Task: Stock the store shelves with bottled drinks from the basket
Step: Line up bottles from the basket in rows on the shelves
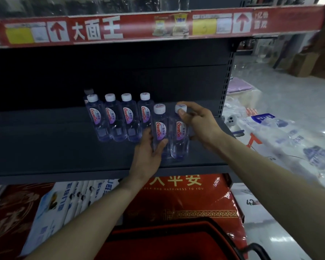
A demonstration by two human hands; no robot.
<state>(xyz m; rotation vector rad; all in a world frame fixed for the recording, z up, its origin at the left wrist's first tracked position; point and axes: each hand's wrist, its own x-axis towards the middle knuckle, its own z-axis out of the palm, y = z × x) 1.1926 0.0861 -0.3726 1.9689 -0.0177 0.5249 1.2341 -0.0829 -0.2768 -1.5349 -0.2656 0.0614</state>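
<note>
Store aisle, dark shelf (45, 147) | two upright Ganten water bottles at front edge, right of back row (118, 117) | left hand (148, 152) clamped on left bottle (159, 128) | right hand (199, 122) pinching right bottle (179, 132) cap | next: slide back, likely.

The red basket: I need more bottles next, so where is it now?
In the head view, the red basket sits at the bottom centre, below the dark shelf, between the person's forearms.
</note>
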